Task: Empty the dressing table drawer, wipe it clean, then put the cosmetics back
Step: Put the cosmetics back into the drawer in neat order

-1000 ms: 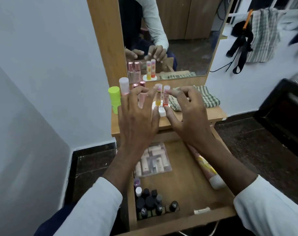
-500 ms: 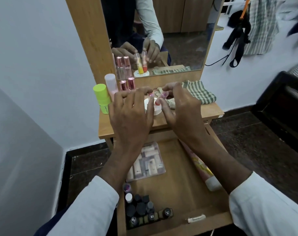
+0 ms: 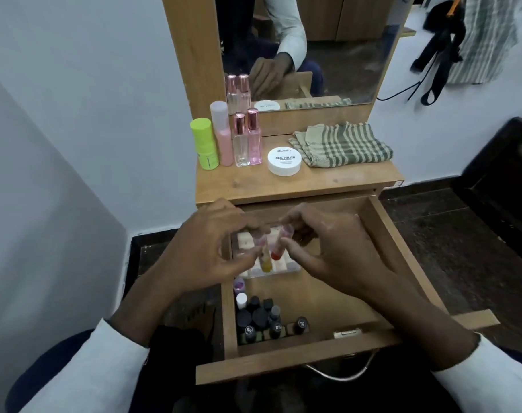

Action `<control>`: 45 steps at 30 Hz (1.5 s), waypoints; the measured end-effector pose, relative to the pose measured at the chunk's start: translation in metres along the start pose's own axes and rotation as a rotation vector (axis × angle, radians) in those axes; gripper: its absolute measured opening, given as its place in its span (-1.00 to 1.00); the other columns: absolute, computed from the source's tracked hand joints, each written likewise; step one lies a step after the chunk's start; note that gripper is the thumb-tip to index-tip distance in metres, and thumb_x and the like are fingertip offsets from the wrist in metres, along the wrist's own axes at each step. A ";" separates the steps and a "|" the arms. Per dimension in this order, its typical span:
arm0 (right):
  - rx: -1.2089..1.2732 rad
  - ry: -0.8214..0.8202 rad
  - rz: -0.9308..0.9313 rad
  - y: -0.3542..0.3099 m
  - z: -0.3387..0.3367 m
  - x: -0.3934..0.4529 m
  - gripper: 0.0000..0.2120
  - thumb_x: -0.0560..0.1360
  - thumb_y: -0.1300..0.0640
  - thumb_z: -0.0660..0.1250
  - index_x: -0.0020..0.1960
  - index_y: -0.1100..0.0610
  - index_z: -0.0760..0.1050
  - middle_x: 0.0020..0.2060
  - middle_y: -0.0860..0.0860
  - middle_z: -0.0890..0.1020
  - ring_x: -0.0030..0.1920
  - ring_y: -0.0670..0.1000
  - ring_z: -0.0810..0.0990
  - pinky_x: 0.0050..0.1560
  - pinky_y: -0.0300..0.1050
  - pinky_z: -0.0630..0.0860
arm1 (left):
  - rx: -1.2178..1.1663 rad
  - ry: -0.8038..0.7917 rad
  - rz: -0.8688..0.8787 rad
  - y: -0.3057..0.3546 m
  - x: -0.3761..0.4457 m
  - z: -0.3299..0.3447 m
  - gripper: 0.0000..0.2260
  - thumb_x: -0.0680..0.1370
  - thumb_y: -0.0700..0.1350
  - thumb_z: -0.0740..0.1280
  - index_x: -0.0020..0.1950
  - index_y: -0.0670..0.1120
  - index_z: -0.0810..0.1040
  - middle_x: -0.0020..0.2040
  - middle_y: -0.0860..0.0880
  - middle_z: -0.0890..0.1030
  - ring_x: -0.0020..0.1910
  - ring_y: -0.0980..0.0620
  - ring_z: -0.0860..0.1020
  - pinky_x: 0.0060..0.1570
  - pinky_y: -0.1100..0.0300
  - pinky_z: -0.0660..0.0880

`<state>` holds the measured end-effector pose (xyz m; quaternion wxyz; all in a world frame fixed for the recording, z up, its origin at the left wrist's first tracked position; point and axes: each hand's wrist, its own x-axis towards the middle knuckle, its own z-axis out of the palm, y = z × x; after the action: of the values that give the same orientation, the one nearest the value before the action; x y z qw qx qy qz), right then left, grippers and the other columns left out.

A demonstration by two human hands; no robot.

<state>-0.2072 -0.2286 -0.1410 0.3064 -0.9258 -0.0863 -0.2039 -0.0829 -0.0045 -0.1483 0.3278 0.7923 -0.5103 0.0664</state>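
The left hand [image 3: 212, 248] pinches a yellow tube [image 3: 265, 260]; the right hand [image 3: 328, 251] pinches a red tube [image 3: 279, 248]. Both grips look light, so I think a tube could slip into the drawer [image 3: 402, 263] and knock over the small bottles [image 3: 262, 320] near the front.

Dim indoor light, perhaps motion-blurred edges

This is a room in a home, where someone gets ready. A small wooden dressing table [image 3: 298, 183] stands against a white wall, with a mirror [image 3: 328, 46] on top. Bottles [image 3: 247, 138] and a jar [image 3: 284, 161] stand on it. Its drawer [image 3: 381, 234] is open. The mirror shows wooden cupboards. Clothes [image 3: 477, 37] hang on the wall.
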 end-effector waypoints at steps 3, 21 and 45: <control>0.032 -0.115 0.011 0.001 0.011 -0.005 -0.78 0.57 0.03 0.48 0.16 0.03 0.56 -0.11 -0.19 0.68 -0.14 -0.18 0.68 -0.13 -0.17 0.65 | -0.004 -0.105 -0.002 0.001 -0.010 -0.002 -0.78 0.53 0.06 0.50 0.17 0.14 0.70 -0.01 0.27 0.65 0.04 0.15 0.57 -0.08 0.02 0.56; 0.177 -0.467 -0.041 -0.003 0.026 -0.009 -0.80 0.57 0.10 0.50 0.14 0.07 0.55 -0.07 -0.13 0.70 -0.04 -0.18 0.71 -0.01 -0.20 0.68 | 0.191 -0.486 -0.027 0.003 -0.009 -0.002 -0.76 0.49 0.32 0.33 -0.02 0.19 0.59 -0.13 0.18 0.53 0.00 0.19 0.49 0.17 0.05 0.38; -0.221 0.164 -0.027 0.014 0.001 0.030 -0.89 0.58 0.09 0.43 0.08 0.10 0.61 -0.07 -0.05 0.65 -0.05 -0.07 0.55 -0.03 -0.17 0.48 | 0.386 0.222 -0.143 -0.003 0.013 0.015 -0.59 0.65 0.06 0.36 0.49 -0.01 0.50 0.40 0.00 0.54 0.38 -0.05 0.46 0.34 -0.03 0.40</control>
<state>-0.1763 -0.2381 -0.1361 0.2059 -0.9329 -0.0503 -0.2913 -0.0773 -0.0225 -0.1559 0.2283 0.8624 -0.3913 0.2260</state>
